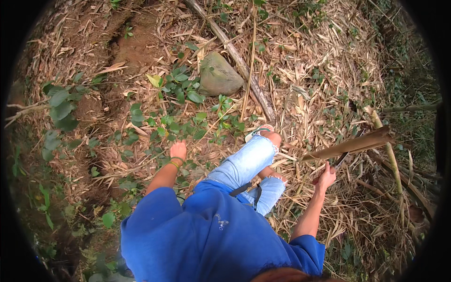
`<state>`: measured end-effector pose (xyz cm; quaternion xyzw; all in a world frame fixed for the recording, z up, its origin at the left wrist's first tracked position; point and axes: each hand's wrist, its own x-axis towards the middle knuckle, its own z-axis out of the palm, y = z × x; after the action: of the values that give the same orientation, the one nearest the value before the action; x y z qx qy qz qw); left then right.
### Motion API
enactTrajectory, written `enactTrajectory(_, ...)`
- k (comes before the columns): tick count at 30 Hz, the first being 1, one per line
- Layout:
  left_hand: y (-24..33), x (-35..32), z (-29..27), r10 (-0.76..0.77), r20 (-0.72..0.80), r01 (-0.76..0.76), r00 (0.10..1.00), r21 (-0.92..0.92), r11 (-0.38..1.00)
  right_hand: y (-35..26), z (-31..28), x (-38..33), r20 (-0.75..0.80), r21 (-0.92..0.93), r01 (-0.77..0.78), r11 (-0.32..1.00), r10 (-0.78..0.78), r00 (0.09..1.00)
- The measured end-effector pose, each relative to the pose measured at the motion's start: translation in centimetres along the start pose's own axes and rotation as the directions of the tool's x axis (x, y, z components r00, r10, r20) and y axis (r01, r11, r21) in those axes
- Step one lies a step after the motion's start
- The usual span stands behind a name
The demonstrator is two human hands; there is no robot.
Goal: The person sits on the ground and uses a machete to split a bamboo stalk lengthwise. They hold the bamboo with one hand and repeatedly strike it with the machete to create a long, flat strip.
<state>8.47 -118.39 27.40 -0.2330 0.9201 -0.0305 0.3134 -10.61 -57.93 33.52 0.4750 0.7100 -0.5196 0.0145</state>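
My right hand [325, 176], out to the right, is closed round the handle of what looks like a machete [342, 160]. Its thin dark blade points up and to the right. A broad, curled brown dry sheath or bark piece [350, 144] lies across the blade and hides part of it. My left hand [178, 150], with bands at the wrist, hangs in a loose fist over the leafy green plants [174, 127]. Nothing shows in it.
A large grey-green stone [219, 75] sits ahead, beside a long fallen pole [237, 58]. Dry leaves cover the ground. Several cut stalks and a slanting pole [391, 157] stand at the right. A leafy branch [61, 105] reaches in at the left. My sandalled foot [259, 131] is among the litter.
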Motion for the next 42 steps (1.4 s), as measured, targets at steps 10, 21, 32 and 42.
enactTrajectory(10,-4.9,-2.1,-11.9,0.337,0.151,-0.332,0.929,-0.059,0.941,-8.1,-2.2,-11.8,-0.030,-0.084,0.057,0.995,-0.060,0.998)
enactTrajectory(21,17.9,48.0,-24.7,0.027,-0.097,-0.086,0.995,-0.676,0.732,-18.5,19.6,7.9,-0.164,-0.043,-0.153,0.987,0.144,0.976)
enactTrajectory(32,40.8,83.8,-31.5,0.297,0.428,-0.045,0.854,-0.509,0.860,-24.9,47.3,34.5,-0.293,0.188,-0.246,0.951,0.293,0.910)
enactTrajectory(42,67.0,93.2,-11.7,0.619,0.476,-0.559,0.625,-0.280,0.780,-8.4,52.8,53.0,-0.163,0.587,-0.226,0.777,0.387,0.908)
